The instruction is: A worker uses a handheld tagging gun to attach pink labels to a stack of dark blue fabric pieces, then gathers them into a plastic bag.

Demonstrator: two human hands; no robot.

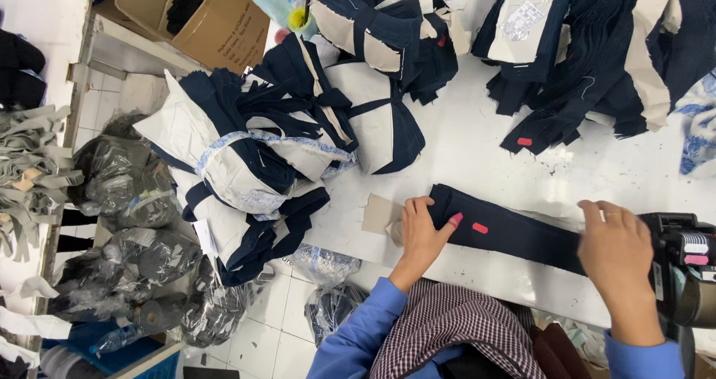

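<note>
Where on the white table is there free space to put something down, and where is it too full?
Free: the white table between the tied bundle and the dark stack, above the navy strip. A narrow band also runs along the near edge, below the strip. Crowded: the left end with piled bundles, and the strip itself, where the left hand and right hand rest.

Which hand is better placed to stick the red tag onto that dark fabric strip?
Left hand, probably: a red tag sits at its fingertip on the dark fabric strip; the right hand is by the labelling gun.
</note>
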